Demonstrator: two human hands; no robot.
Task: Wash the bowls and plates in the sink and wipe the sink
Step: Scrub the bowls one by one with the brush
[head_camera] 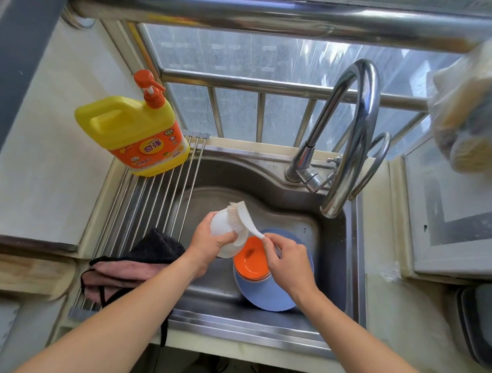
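Fingers of my left hand point(208, 246) curl round the white bowl point(226, 231), held tilted above the sink point(269, 211) at centre frame. My right hand point(287, 262) pinches the handle of the white brush point(244, 219); its bristles lie against the bowl's outer wall.

Status, judged: scrubbing of the first bowl is in hand. No finished dishes are visible on the roll-up rack point(151, 197) at left, which carries only the detergent bottle point(134, 136) and a dark cloth point(147, 255).

Remaining: the orange bowl point(250, 258), which sits on the blue plate point(269, 293) in the basin, lower centre; rinsing, as no water runs from the tap point(352, 141); the sink wipe, presumably with that cloth.
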